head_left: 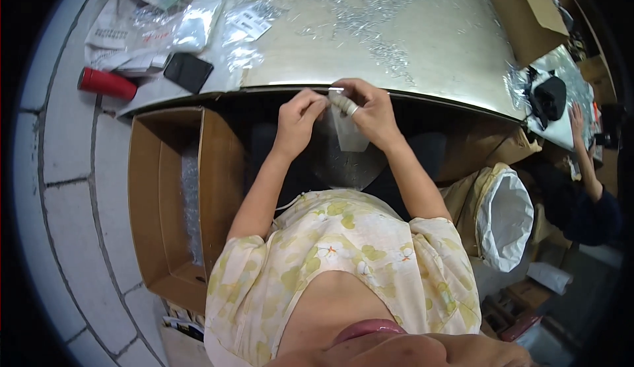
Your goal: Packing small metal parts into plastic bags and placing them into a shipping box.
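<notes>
A small clear plastic bag [352, 134] hangs between my hands, just off the near edge of the table. My right hand [378, 117] is closed on its upper part, with pale tape wrapped round one finger. The fingers of my left hand [295, 122] are pinched together beside the bag's upper left edge; what lies between the fingertips is hidden. Below the bag, a rounded grey metal pan [333, 165] rests at my lap. Many thin clear slivers [389, 53] lie scattered over the metal tabletop [297, 63].
At the table's left are a black phone [189, 73], a red cylinder [107, 83] and plastic packaging [198, 23]. An open cardboard box [214, 202] stands at my left, a white-lined sack [505, 218] at my right. Another person's arm [584, 152] reaches in at far right.
</notes>
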